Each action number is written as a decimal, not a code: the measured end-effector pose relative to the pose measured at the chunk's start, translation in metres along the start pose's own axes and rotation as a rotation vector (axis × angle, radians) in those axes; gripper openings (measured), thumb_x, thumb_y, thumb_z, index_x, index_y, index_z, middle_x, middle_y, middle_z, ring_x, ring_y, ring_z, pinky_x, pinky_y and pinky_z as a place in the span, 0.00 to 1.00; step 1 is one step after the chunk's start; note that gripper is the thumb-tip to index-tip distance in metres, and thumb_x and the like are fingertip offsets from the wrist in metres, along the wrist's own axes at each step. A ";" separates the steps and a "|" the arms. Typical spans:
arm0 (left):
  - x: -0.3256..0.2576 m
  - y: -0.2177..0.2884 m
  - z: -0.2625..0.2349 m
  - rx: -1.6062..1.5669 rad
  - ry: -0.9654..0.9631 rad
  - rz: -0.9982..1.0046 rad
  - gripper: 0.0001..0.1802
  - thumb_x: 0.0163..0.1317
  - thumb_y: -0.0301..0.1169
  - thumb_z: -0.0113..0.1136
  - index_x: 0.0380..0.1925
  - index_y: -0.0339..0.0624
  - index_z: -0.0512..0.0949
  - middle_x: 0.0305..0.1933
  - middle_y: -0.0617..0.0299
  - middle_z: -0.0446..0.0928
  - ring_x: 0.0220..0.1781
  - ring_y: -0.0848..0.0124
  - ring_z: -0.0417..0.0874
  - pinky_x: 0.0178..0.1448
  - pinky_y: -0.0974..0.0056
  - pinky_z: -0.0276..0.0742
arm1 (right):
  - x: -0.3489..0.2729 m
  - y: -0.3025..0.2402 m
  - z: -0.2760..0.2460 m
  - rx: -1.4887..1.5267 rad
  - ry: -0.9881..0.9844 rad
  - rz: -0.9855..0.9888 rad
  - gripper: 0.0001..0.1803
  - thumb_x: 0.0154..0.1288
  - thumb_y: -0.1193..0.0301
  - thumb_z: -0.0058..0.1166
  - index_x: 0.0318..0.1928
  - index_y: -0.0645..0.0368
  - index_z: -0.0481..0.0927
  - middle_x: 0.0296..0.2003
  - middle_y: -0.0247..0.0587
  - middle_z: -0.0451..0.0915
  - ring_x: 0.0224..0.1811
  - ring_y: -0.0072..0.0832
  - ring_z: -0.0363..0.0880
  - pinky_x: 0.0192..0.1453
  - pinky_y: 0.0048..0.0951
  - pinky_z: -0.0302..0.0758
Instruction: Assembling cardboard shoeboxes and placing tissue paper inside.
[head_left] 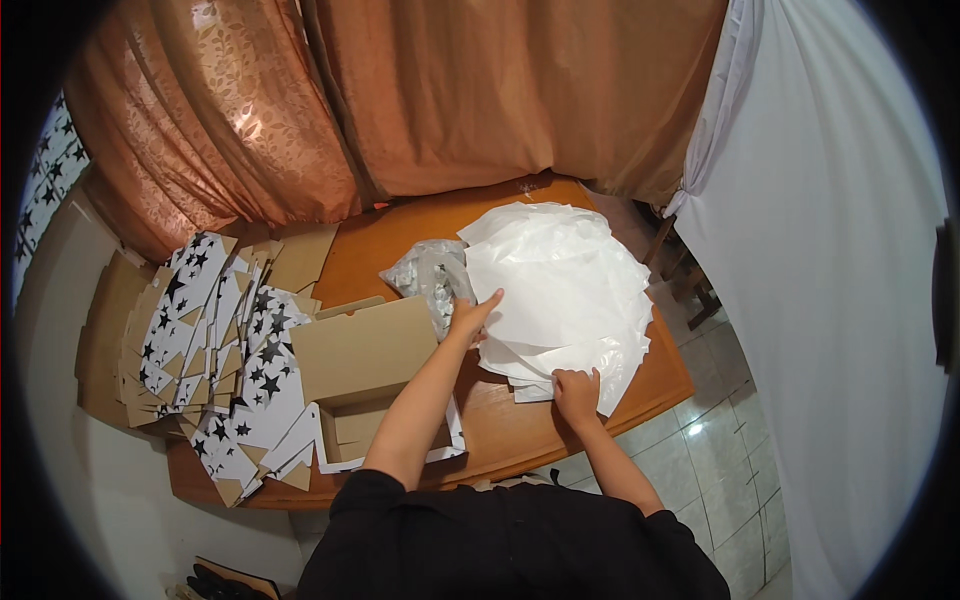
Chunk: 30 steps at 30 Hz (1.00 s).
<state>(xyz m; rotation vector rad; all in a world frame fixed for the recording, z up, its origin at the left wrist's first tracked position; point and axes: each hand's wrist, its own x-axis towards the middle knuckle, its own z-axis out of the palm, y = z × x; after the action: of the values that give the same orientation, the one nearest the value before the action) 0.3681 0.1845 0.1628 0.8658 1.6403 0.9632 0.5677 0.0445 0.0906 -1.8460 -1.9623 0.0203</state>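
Observation:
A wide, uneven pile of thin white sheets, some with a glossy surface, spreads over the right part of the table. My left hand is at the left edge of the pile, its thumb over a sheet and its other fingers partly hidden. At the near edge, my right hand has curled fingers pinching the border of a sheet. Left of the pile, under my left forearm, stands an open cardboard box, brown inside, its lid raised and its bottom bare. Behind my left hand lies a clear plastic bag with small contents I cannot make out.
Several flat cardboard box blanks, white with black stars, are heaped at the left of the wooden table. Orange-brown curtains hang behind the table. A white cloth hangs at the right, beside the tiled floor.

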 end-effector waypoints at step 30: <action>-0.231 -0.185 -0.178 -0.931 0.732 0.226 0.07 0.64 0.25 0.54 0.37 0.35 0.66 0.40 0.54 0.75 0.42 0.72 0.77 0.48 0.67 0.74 | -0.031 -0.209 -0.010 0.384 -0.449 -0.901 0.40 0.47 0.64 0.59 0.65 0.37 0.62 0.66 0.46 0.53 0.69 0.49 0.48 0.60 0.74 0.42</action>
<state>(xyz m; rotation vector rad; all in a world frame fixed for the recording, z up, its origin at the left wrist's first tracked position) 0.2351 -0.1316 0.1193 0.0272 1.3821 2.1358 0.3734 -0.0101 0.1549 -0.6459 -2.6864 0.5244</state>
